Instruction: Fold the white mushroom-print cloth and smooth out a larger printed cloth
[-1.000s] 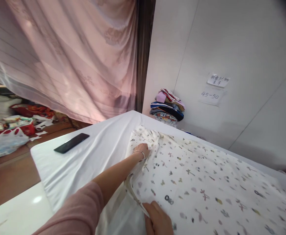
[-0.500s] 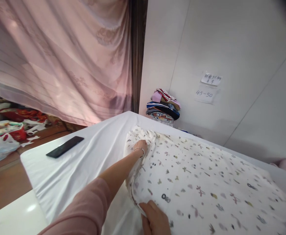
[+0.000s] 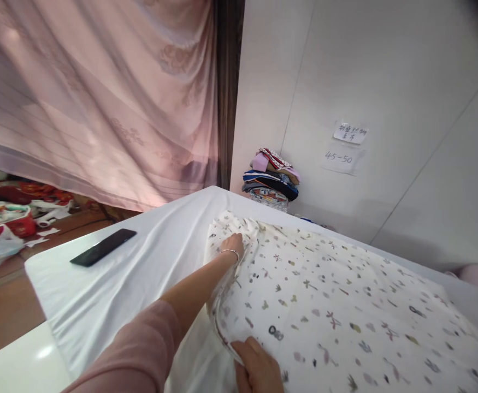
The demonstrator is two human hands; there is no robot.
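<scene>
A white cloth [image 3: 337, 295] printed with small plant-like figures lies spread over the right side of the table, its left end bunched into folds. My left hand [image 3: 232, 245], with a bracelet at the wrist, reaches across and is closed on the cloth's far left part; its fingertips are hidden. Closer to me, my right hand [image 3: 259, 365] pinches the near left edge of the same cloth between thumb and fingers. That edge curves between both hands, slightly lifted off the white table cover [image 3: 152, 278].
A black phone [image 3: 103, 247] lies on the table's left side. Folded clothes [image 3: 270, 180] are stacked by the wall beyond the table. A pink curtain [image 3: 111, 109] hangs at the back left, with a red basket [image 3: 15, 221] and bags on the floor below.
The whole view has shifted slightly to the left. Both hands keep the same hold on the cloth, which has barely moved.
</scene>
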